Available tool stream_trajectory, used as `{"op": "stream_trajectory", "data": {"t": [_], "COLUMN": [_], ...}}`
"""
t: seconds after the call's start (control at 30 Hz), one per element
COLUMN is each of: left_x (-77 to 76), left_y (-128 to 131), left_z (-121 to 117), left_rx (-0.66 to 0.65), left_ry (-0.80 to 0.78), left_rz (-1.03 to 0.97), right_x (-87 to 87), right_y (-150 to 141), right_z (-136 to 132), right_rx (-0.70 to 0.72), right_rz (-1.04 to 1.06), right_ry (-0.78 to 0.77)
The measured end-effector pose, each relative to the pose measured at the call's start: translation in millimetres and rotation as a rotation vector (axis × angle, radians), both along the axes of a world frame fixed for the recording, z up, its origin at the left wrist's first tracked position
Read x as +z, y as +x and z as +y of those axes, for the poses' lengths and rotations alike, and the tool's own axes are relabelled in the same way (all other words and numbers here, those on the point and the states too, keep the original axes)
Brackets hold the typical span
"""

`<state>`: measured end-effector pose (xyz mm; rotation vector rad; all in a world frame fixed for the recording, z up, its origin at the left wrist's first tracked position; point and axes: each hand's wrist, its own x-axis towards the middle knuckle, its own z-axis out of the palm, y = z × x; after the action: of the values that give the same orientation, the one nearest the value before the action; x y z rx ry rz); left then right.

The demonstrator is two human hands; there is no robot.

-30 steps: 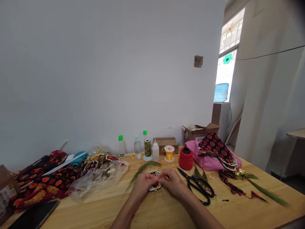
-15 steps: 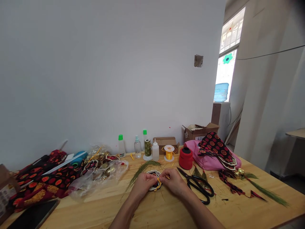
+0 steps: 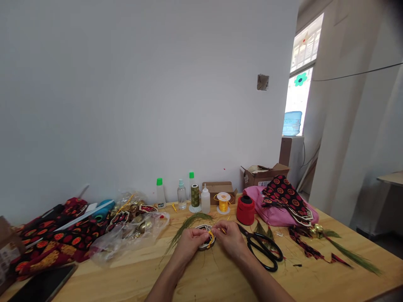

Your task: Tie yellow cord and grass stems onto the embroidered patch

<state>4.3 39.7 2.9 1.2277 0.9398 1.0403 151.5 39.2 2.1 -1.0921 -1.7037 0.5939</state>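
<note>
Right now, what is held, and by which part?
Left hand and right hand seem to pinch the yellow cord over the round patterned piece; just where along it can't be told.

Left hand [image 3: 192, 244] and right hand [image 3: 229, 238] nearly meet, fingers pinched.

Round patch [image 3: 202, 248]: upper part partly covered by left hand [image 3: 190, 243] and right hand [image 3: 231, 241]. Yellow cord [image 3: 211, 237]: ends lost within both pinches, strands too small to trace. Rear green-capped bottle [image 3: 192, 175]: lower body mostly behind olive thread cone [image 3: 195, 196]. Smartphone [image 3: 45, 283], left cardboard box [image 3: 9, 251]: cropped by frame. Front bottle's label [image 3: 161, 205]: illegible.
</note>
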Motion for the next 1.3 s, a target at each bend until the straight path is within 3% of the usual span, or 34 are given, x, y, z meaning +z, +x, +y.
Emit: {"op": "stream_trajectory", "data": {"t": [0.2, 0.37, 0.53, 0.63, 0.8, 1.0, 1.1, 1.3], "left_x": [3.3, 9.8, 9.9, 8.5, 8.3, 7.5, 7.7, 12.3], "left_y": [2, 3, 7, 11, 14, 14, 13, 9], "left_z": [-3, -5, -5, -6, -8, -10, -11, -13], "left_rx": [-0.014, 0.116, 0.21, 0.193, 0.128, 0.248, 0.244, 0.132], "left_ry": [-0.011, -0.004, 0.107, 0.184, 0.168, 0.301, 0.357, 0.256], "left_rz": [-0.126, -0.043, -0.021, -0.029, 0.02, 0.14, 0.165, 0.062], "right_x": [4.8, 4.7, 6.5, 8.1, 9.7, 11.9, 12.3, 11.6], "right_y": [-2, -3, -6, -7, -5, -3, -1, -1], "right_z": [-3, -3, -5, -6, -7, -11, -12, -5], "right_rx": [0.055, 0.065, 0.076, 0.089, 0.102, 0.149, 0.173, 0.085], "right_rz": [0.076, 0.123, 0.115, 0.131, 0.096, 0.014, 0.01, 0.196], "right_ry": [0.056, 0.018, 0.002, 0.005, 0.042, 0.106, 0.117, 0.013]}}
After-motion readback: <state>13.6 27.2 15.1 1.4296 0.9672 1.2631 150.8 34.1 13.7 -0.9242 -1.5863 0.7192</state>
